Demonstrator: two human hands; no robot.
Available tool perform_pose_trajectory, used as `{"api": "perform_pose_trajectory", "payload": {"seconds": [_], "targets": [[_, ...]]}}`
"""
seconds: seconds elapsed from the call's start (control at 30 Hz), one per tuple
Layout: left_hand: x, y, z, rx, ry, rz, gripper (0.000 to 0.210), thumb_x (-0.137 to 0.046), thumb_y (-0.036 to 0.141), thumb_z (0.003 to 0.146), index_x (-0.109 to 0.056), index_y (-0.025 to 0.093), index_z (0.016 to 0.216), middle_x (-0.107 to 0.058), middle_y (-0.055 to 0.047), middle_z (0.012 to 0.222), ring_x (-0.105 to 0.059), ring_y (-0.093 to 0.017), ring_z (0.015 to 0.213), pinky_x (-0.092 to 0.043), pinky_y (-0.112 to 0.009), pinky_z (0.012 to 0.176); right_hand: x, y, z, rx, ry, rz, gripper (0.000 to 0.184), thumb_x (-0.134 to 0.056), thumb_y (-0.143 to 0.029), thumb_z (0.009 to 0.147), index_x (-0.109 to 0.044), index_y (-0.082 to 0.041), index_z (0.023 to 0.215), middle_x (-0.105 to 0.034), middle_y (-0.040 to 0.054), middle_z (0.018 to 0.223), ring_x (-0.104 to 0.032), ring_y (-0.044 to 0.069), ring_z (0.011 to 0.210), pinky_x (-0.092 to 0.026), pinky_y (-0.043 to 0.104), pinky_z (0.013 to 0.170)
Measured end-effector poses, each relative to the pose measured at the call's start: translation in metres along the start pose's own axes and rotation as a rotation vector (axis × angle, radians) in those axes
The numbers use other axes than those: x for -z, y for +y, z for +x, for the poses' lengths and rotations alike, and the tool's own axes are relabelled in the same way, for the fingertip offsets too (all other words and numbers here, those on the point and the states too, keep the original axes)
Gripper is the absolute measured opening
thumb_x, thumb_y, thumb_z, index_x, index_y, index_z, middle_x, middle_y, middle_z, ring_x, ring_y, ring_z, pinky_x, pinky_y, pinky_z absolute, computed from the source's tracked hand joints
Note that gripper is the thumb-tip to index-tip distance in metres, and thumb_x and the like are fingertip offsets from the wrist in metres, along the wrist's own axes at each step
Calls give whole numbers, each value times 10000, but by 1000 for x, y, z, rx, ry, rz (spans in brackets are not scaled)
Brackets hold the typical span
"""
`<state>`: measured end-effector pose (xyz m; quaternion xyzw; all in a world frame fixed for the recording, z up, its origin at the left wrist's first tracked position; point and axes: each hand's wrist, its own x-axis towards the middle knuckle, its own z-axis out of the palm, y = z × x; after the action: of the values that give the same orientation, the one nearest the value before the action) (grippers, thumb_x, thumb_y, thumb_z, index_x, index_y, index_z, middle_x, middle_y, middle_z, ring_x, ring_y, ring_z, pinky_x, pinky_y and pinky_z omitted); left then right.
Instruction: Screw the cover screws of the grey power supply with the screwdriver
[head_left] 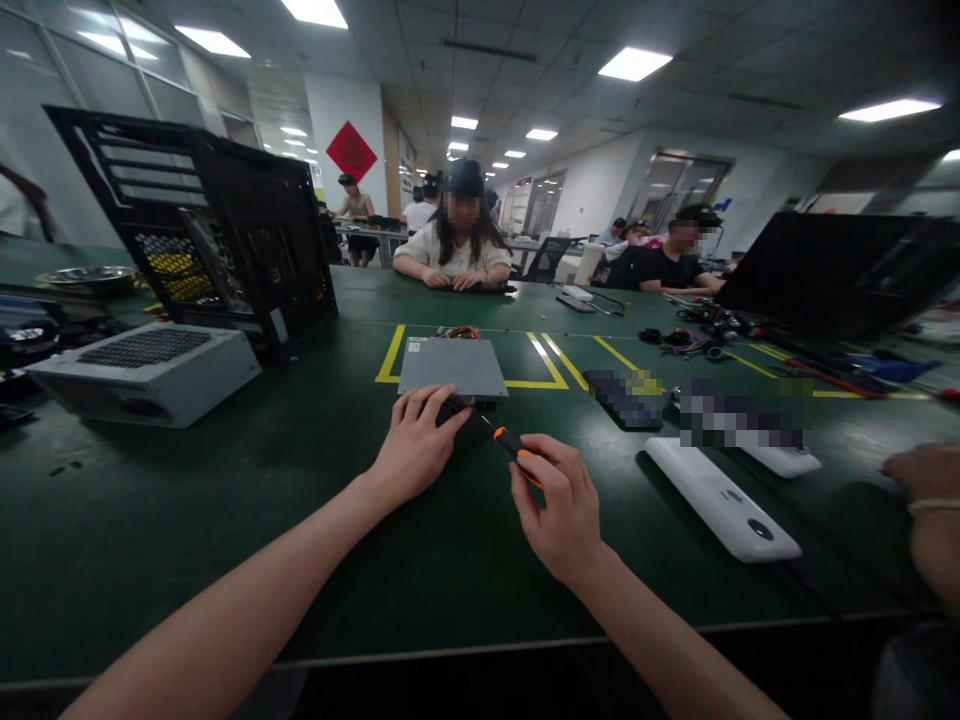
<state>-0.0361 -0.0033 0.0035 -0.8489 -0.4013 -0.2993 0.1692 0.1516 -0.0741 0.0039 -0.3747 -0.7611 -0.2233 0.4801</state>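
A grey metal computer power supply (454, 366) lies on the green table in front of me, its coloured cables coming out at the far side. My left hand (416, 440) grips its near edge, fingers curled over the top and front face. Between the fingers of my right hand (556, 505) is an orange and black screwdriver (510, 440). The thin shaft points up and left at the near face of the power supply, close to the left fingertips. Whether its tip touches a screw is hidden from me.
At left, a second power supply (150, 370) stands beside a black computer case (225, 220). A white power bank-like device (724, 500) and a phone (622, 398) lie at right. A dark panel (840, 270) rises farther right. One person (457, 235) sits opposite; another person's hand (930, 475) is at right.
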Motion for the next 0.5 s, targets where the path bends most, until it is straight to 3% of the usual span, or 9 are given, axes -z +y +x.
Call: {"api": "perform_pose_trajectory", "payload": {"seconds": [0.1, 0.5], "targets": [[0, 0, 0, -2, -2, 0, 398, -475, 154, 797, -552, 260, 1172, -407, -111, 1301, -321, -296, 1196, -309, -492, 952, -1, 0, 1, 0, -21, -11, 316, -559, -122, 773, -454, -219, 1055, -519, 100, 1044, -543, 204, 934, -516, 364, 717], [1, 0, 0, 5, -30, 32, 403, -471, 154, 800, -536, 267, 1181, -381, -108, 1317, -305, -288, 1214, -293, -473, 964, -1, -2, 1, 46, -46, 46, 415, -499, -5, 758, -415, -205, 1112, -486, 102, 1066, -518, 192, 990, -534, 350, 750]]}}
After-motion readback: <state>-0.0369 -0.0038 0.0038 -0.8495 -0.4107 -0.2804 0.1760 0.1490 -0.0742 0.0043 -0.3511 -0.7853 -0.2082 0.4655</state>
